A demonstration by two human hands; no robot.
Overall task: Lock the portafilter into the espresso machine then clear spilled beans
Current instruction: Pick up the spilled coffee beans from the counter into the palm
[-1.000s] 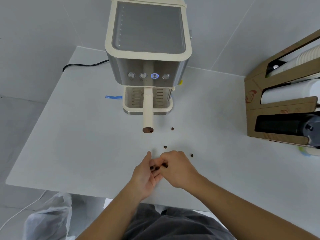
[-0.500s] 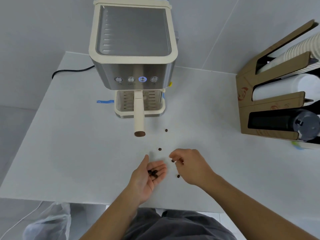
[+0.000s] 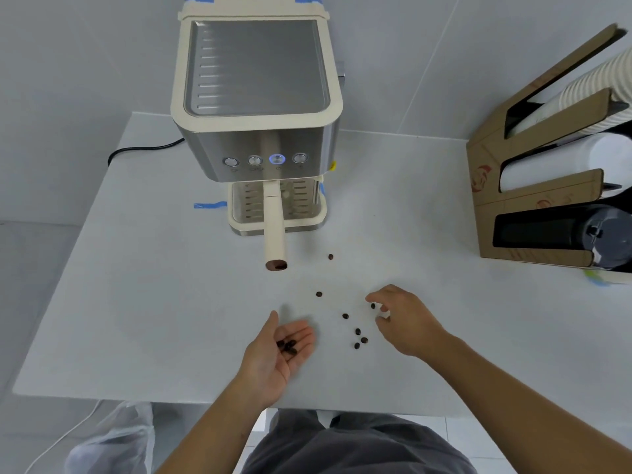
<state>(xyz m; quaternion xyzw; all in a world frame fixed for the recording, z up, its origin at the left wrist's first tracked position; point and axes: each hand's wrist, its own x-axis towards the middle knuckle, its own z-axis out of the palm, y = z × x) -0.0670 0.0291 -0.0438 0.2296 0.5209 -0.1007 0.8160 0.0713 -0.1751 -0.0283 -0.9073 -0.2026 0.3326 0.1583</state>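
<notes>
The cream and steel espresso machine (image 3: 256, 107) stands at the back of the white table (image 3: 136, 302). The portafilter's cream handle (image 3: 273, 230) sticks out from under it toward me. Several dark coffee beans (image 3: 357, 331) lie scattered on the table in front of the handle. My left hand (image 3: 277, 357) is palm up and cupped, with a few gathered beans (image 3: 287, 346) resting in it. My right hand (image 3: 403, 319) hovers to the right of the loose beans, fingers curled around one bean (image 3: 373, 306) at its fingertips; whether it is pinched is unclear.
A cardboard holder (image 3: 533, 186) with stacked paper cups and black lids stands at the right edge. A black power cord (image 3: 143, 150) runs off the left back. Blue tape (image 3: 209, 205) marks the table beside the machine. A plastic bag (image 3: 109, 439) lies on the floor below.
My hands have drawn apart: the right one left the left palm and moved out to the right over the loose beans. More beans show on the table now.
</notes>
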